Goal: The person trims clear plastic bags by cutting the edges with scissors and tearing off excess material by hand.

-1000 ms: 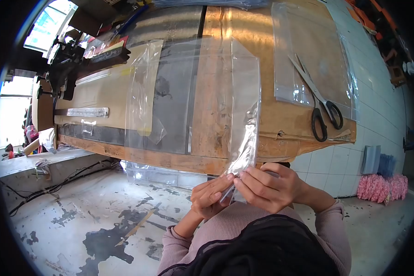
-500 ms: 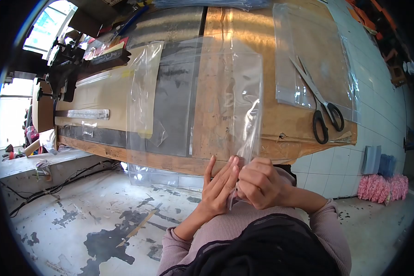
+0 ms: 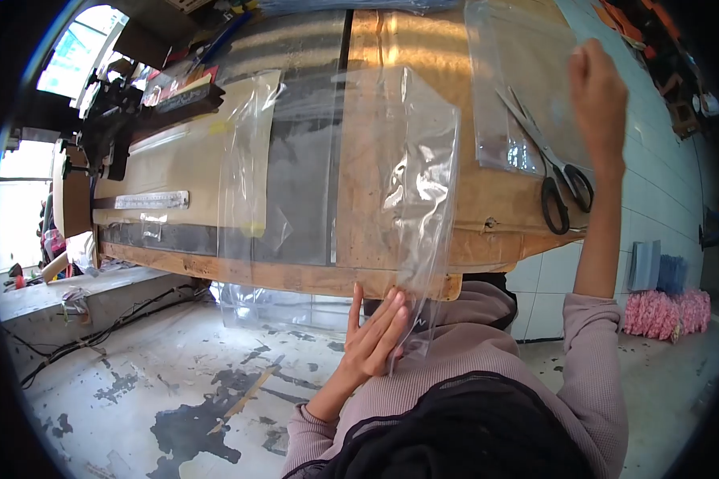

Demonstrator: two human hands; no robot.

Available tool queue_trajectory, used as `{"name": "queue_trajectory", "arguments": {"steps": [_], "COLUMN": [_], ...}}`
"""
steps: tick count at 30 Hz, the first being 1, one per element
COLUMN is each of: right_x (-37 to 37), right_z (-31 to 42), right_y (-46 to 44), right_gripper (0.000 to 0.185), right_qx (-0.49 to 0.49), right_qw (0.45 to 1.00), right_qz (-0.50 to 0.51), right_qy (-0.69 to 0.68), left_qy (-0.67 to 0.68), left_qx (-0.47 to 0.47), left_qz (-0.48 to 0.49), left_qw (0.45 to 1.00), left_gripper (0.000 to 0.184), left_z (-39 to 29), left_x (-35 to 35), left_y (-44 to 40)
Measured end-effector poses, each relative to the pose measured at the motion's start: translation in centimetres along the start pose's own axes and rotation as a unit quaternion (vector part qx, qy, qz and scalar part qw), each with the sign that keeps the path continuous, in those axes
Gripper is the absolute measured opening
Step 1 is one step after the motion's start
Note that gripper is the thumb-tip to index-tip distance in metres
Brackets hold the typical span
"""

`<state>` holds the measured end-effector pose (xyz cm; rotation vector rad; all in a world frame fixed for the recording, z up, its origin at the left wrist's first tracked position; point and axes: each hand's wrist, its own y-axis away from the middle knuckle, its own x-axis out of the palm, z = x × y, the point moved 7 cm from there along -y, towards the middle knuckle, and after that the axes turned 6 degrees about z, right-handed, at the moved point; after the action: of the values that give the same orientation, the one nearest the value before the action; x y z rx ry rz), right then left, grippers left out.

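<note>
A large clear plastic sheet (image 3: 427, 180) lies across the wooden table, and its near end hangs over the front edge. My left hand (image 3: 373, 339) is at that edge, with straight fingers against the plastic and the thumb partly hidden by it; it appears to hold the sheet's near end. Raised over the table's right side, my right hand (image 3: 597, 104) is closed like a fist, and anything inside it is hidden. Below that hand are scissors (image 3: 555, 172) with black handles, partly on a stack of clear plastic sheets (image 3: 503, 96).
A clear ruler (image 3: 148, 199) lies on the left of the table (image 3: 295, 281), near a dark metal device (image 3: 112, 120). Pink bundles (image 3: 655, 314) stand on the floor at right. Cables (image 3: 104, 319) run along the low ledge at left.
My right hand has left the sheet's near end beside my left hand and moved up and right, over the stack by the scissors. My left hand stays at the table edge.
</note>
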<state>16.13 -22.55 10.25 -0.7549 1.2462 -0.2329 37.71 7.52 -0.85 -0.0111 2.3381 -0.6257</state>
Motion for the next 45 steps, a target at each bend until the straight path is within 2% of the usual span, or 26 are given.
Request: {"name": "queue_trajectory", "arguments": {"steps": [1,3,4,5,6,7,8,9,10,11,12,14,17,20,26,29,31,33,34,36,39,42,43,45], "right_x": [-0.7,-3.6,-5.2,-7.8,-9.5,-10.7,-10.2,-9.3,-8.0,-6.7,-6.4,-5.8,-5.5,-5.2,-3.9,-2.8,-1.7,-0.1,-0.4,0.6,-1.9,-4.1,-4.5,-3.3], "right_z": [-1.4,-5.4,-8.0,-6.6,-6.7,-4.1,-0.9,1.9,6.0,10.1,12.8,15.9,16.7,16.6,16.5,16.7,15.7,8.9,7.3,4.3,1.0,-2.7,-1.3,1.1], "right_y": [0.0,1.3,2.6,4.1,5.4,6.4,7.5,9.3,10.6,12.8,13.3,15.6,16.6,16.4,17.3,16.9,15.4,9.8,7.0,4.2,2.1,2.9,3.1,5.0], "right_gripper": [0.022,0.024,0.023,0.023,0.025,0.03,0.031,0.031,0.031,0.031,0.032,0.029,0.028,0.026,0.021,0.019,0.017,0.005,0.008,0.013,0.017,0.02,0.021,0.02], "right_qx": [0.046,0.128,0.112,0.072,0.147,0.179,0.154,0.128,-0.042,-0.188,-0.228,-0.315,-0.365,-0.348,-0.259,-0.208,-0.195,0.02,-0.012,0.009,0.094,0.251,0.115,0.1], "right_qw": [0.997,0.983,0.958,0.935,0.926,0.944,0.978,0.99,0.99,0.939,0.878,0.86,0.844,0.836,0.89,0.889,0.917,0.96,0.985,0.991,0.993,0.965,0.992,0.988], "right_qz": [0.044,0.015,-0.018,-0.097,-0.119,-0.121,-0.09,-0.055,0.022,0.138,0.2,0.219,0.214,0.217,0.163,0.156,0.158,0.055,0.008,0.018,0.024,0.071,0.032,0.058], "right_qy": [0.033,0.132,0.265,0.333,0.328,0.25,0.108,-0.036,-0.131,-0.251,-0.37,-0.337,-0.328,-0.364,-0.34,-0.376,-0.309,-0.273,-0.171,-0.131,-0.071,-0.01,0.045,-0.102], "left_qy": [-0.008,-0.026,-0.036,-0.036,-0.035,-0.034,-0.035,-0.035,-0.035,-0.035,-0.035,-0.039,-0.045,-0.039,-0.04,-0.038,-0.037,-0.038,-0.037,-0.048,-0.07,-0.08,-0.085,-0.091], "left_qx": [-0.002,0.0,0.001,-0.001,-0.002,-0.001,-0.001,-0.002,0.0,0.0,0.0,-0.001,0.001,0.002,-0.003,-0.015,-0.021,-0.003,0.007,0.003,0.009,0.007,0.008,0.013], "left_qz": [-0.001,0.012,0.019,0.015,0.011,0.009,0.008,0.009,0.011,0.014,0.017,0.026,0.035,0.025,0.011,0.006,0.005,0.004,0.006,0.002,-0.008,-0.016,-0.016,-0.019], "left_qw": [1.0,1.0,0.999,0.999,0.999,0.999,0.999,0.999,0.999,0.999,0.999,0.999,0.998,0.999,0.999,0.999,0.999,0.999,0.999,0.999,0.997,0.997,0.996,0.996], "left_gripper": [0.042,0.042,0.041,0.041,0.041,0.041,0.041,0.041,0.041,0.041,0.041,0.041,0.041,0.043,0.044,0.043,0.042,0.042,0.042,0.042,0.042,0.042,0.042,0.042], "left_z": [-0.1,-0.2,-0.2,-0.2,-0.2,-0.2,-0.1,-0.2,-0.2,-0.2,-0.2,-0.3,-0.2,-0.2,0.0,0.3,0.5,0.5,0.4,0.3,0.5,0.4,0.3,0.3], "left_x": [0.0,0.3,0.4,0.4,0.4,0.5,0.6,0.6,0.7,0.7,0.7,0.8,0.7,0.7,1.1,1.1,0.9,1.2,1.3,1.3,1.5,1.7,1.8,2.0], "left_y": [-0.5,-0.9,-1.0,-1.1,-1.2,-1.4,-1.6,-1.7,-1.8,-1.9,-2.0,-1.9,-1.9,-1.7,-1.6,-1.8,-1.9,-0.6,-0.2,-0.4,-0.8,-0.6,-0.6,-0.7]}}
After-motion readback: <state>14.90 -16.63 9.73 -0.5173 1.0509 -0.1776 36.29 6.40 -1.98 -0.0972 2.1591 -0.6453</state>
